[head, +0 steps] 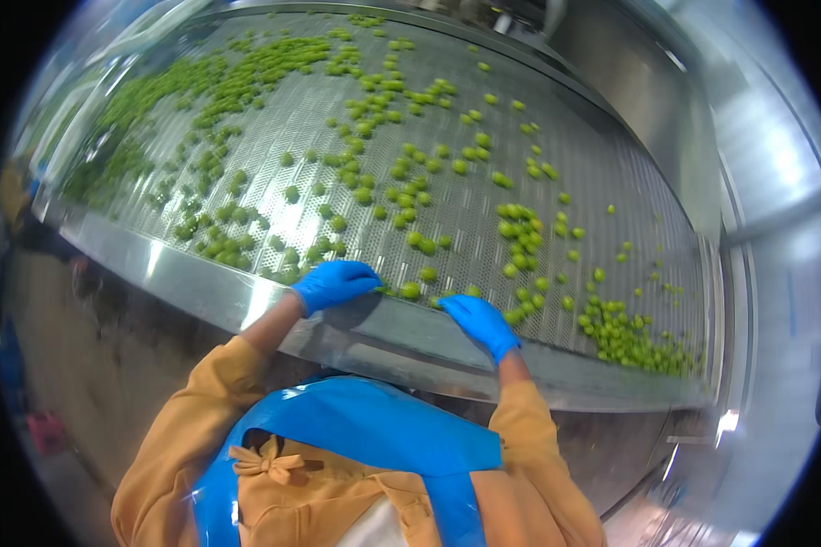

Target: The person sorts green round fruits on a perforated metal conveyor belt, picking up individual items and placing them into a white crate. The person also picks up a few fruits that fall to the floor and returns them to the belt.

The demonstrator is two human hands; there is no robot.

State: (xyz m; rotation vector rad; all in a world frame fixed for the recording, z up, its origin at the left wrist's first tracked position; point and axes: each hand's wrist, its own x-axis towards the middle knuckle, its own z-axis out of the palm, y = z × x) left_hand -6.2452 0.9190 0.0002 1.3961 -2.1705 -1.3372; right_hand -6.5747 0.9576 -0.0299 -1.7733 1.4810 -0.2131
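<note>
Both my hands wear blue gloves and rest at the near rim of a perforated metal conveyor (267, 143) strewn with small round green fruits (362, 195). My left hand (336, 284) curls over the rim, fingers pointing right; a bit of green shows by its fingertips, and its palm side is hidden. Between the hands sits one green fruit (410, 290). My right hand (480, 326) lies along the metal rim (410, 335), its fingertips beside another green fruit (436, 302). Whether either hand grips a fruit is not visible.
Fruits crowd the far left in a dense mass (226, 78). A second pile (633, 335) gathers at the right end, near a metal side wall (715, 321). One fruit in a nearer cluster looks orange-tinged (536, 224). A pink container (46, 432) stands on the floor, lower left.
</note>
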